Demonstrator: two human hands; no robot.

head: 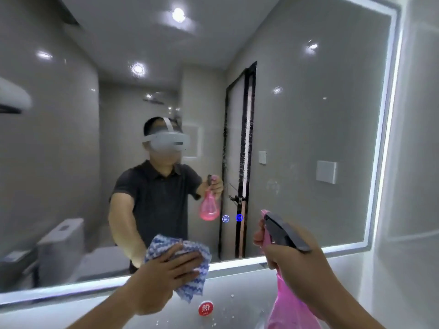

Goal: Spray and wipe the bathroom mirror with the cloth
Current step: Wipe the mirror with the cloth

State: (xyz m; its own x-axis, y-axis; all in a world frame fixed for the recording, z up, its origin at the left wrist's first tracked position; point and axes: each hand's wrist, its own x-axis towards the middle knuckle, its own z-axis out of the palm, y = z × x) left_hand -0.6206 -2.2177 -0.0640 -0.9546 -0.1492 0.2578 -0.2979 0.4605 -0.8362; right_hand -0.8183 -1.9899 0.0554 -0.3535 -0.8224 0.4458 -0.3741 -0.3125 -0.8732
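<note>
- your left hand (166,276) lies flat and spread over the blue-and-white cloth (190,269), pressing it against the lower edge of the mirror (308,115), where the glass meets its lit border strip.
- part of the cloth hangs down below your palm, over the wall under the mirror.
- your right hand (292,262) is wrapped around the neck of the pink spray bottle (292,307), gripping it, with the fingers curled at the front by the trigger.
- the bottle's grey spray head (282,231) points up and to the left at the glass, near it; i cannot tell whether the nozzle touches it.
- the bottle is well to the right of the cloth, and the two hands are apart.
- two small blue lit icons (232,218) glow on the mirror just left of the spray head.
- a round red sticker (205,308) sits on the wall below the cloth.
- small white specks dot the surface around that sticker.
</note>
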